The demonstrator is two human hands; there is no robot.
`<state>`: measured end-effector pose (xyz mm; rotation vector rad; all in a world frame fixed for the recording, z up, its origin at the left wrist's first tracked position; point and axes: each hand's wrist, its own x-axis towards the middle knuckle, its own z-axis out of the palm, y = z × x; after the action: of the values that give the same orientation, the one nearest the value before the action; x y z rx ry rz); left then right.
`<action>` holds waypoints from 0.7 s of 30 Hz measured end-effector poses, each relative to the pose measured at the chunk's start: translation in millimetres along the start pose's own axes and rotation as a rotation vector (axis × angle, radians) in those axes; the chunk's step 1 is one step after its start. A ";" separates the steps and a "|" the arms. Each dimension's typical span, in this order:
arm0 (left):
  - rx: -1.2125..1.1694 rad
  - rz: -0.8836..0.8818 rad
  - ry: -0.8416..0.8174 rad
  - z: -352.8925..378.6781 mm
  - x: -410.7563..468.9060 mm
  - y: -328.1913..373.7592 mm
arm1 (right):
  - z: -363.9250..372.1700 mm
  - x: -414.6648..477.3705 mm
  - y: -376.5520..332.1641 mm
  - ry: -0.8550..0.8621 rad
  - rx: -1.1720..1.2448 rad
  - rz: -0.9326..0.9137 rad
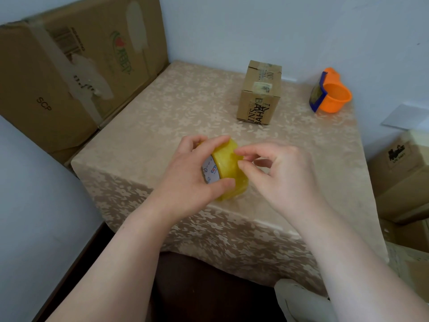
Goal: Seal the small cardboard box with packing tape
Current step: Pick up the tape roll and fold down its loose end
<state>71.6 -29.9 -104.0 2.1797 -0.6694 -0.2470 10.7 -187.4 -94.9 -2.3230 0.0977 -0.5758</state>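
A yellowish roll of packing tape (228, 169) is held on edge just above the table's near half. My left hand (192, 175) grips it from the left, fingers over the top and thumb under the rim. My right hand (278, 175) touches the roll's right side, thumb and forefinger pinched at the tape surface. The small cardboard box (260, 94) stands farther back on the table, flaps down, with old strips of tape and black print on it. Neither hand touches the box.
An orange tape dispenser (330, 94) with a blue blade guard lies at the table's back right. The table (151, 117) wears a beige flowered cloth. A big cardboard box (69, 73) leans at the left. More boxes (404, 180) stack at the right.
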 end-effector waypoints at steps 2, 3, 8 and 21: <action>0.007 -0.002 0.003 1.0 -0.3 0.4 | 1.2 0.0 0.7 0.027 -0.011 -0.018; 0.005 -0.006 0.005 1.6 -0.5 1.1 | 1.9 -0.1 1.0 0.039 -0.021 -0.031; 0.020 -0.006 0.001 0.2 -0.8 3.2 | 6.3 -1.2 1.7 0.020 -0.084 -0.088; 0.126 0.100 0.172 -1.6 -1.7 6.7 | 16.1 -5.1 7.2 0.132 -0.316 -0.310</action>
<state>68.2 -31.4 -97.9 2.2482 -0.7098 0.0357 13.8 -181.2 -111.9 -2.6258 -0.1207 -0.9258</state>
